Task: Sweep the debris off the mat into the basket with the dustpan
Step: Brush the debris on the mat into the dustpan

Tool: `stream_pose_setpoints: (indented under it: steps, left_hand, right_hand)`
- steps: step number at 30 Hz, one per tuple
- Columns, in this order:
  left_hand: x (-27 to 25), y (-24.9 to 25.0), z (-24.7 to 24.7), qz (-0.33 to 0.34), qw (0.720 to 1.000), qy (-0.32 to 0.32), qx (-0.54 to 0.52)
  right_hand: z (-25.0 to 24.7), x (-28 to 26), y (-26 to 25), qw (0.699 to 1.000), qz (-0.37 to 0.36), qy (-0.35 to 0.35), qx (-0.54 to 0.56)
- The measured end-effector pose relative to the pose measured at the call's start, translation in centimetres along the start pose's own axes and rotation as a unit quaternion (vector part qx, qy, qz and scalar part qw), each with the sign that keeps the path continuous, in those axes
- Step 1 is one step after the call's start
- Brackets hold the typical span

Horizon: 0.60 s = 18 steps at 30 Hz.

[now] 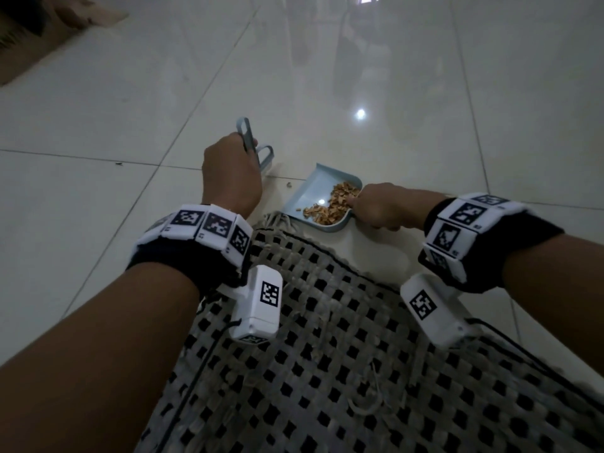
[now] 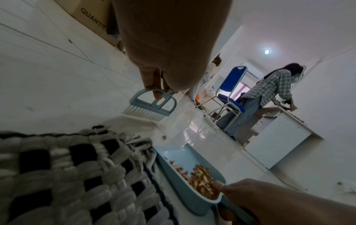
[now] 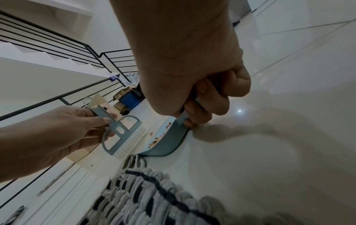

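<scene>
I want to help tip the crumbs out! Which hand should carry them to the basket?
The right hand. It already grips the dustpan handle, with the debris piled inside. The left hand holds only the brush. No basket is in view.

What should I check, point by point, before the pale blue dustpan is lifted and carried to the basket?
1. Grip on the handle: the right hand wraps the pale blue plastic dustpan handle; ok.
2. Load: brown crumbly debris sits heaped near the back wall; ok.
3. Pan position: on the white tiled floor, its lip beside the fringe of the grey and black woven mat; ok.
4. Stray bits: one crumb lies on the tiles outside the pan; not ok.
5. Brush: the left hand holds the small blue hand brush clear of the pan; ok.
6. Basket: not in view; cannot tell.
</scene>
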State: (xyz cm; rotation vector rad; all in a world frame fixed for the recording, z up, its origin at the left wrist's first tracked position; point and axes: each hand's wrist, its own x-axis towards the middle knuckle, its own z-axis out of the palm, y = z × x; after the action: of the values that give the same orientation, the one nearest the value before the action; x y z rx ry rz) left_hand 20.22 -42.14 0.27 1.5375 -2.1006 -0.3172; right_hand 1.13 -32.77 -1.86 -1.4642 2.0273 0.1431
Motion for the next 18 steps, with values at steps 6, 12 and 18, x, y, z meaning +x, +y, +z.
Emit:
stream_pose_setpoints:
  steps: [6, 12, 18]
  left_hand:
    - [-1.0, 2.0, 0.9, 0.063, 0.996, -0.062, -0.010]
    - [-1.4, 3.9, 0.2, 0.052, 0.994, -0.049, -0.080]
    - [-1.9, 3.2, -0.3, 0.023, 0.997, -0.008, -0.069]
  right_hand:
    - [0.0, -0.6, 0.2, 1.000, -0.001, 0.004, -0.001]
    - [-0.1, -1.3, 0.0, 1.000, -0.010, 0.011, -0.005]
    - [0.2, -1.4, 0.2, 1.000, -0.009, 0.017, 0.017]
